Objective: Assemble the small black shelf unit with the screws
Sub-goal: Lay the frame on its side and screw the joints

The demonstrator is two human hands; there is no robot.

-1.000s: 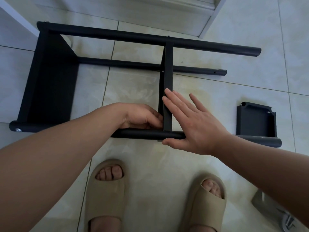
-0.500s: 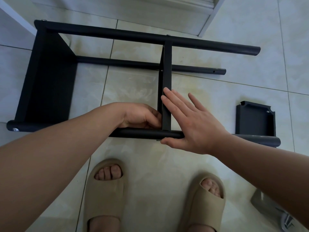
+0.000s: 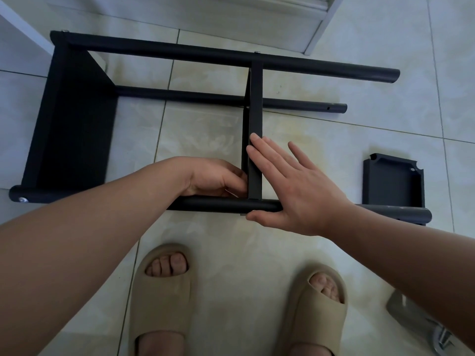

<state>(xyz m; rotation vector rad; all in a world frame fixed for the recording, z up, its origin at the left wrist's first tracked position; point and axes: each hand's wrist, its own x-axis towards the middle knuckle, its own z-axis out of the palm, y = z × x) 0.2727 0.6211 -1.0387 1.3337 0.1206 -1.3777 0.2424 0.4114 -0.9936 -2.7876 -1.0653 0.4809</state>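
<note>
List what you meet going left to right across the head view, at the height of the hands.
End panel → left hand → middle panel → right hand → loose panel.

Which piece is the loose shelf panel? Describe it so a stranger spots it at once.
Start at the black tubular shelf frame lying on the pale tiled floor. Behind the right end of its nearest tube sits a small black rectangular tray panel. Unlike the fitted middle panel, it lies flat, notched corners showing.
</note>
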